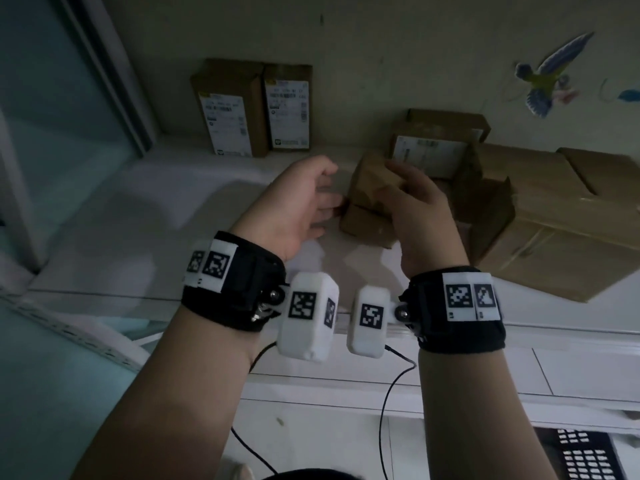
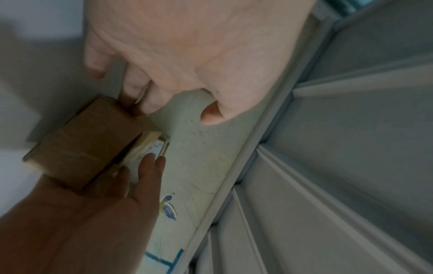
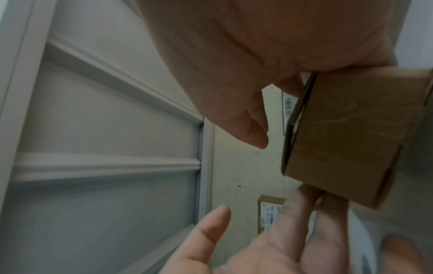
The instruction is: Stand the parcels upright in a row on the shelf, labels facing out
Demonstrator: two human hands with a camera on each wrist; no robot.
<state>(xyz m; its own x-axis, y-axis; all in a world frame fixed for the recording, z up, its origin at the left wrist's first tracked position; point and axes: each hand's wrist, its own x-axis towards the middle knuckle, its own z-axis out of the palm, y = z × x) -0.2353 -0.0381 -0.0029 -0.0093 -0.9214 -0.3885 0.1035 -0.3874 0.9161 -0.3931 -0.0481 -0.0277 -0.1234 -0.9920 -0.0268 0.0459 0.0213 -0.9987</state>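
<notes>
Reaching over the shelf's front edge [image 1: 207, 299], both hands meet on one small brown parcel [image 1: 367, 202] lying near the middle of the shelf. The right hand [image 1: 420, 216] wraps its top, fingers curled over the far side; the left hand [image 1: 301, 206] lies loose and uncurled, fingertips touching the parcel's left end. Its label seems to face away, though the dim, blurred wrist views leave that unsure. Just right of it lies a heap of larger parcels [image 1: 540, 216], one showing a label. Further back, two standing parcels [image 1: 252, 109] stand side by side against the wall, labels out. I judge the third parcel is being picked up; next it needs turning upright, label forward, and setting beside that pair.
</notes>
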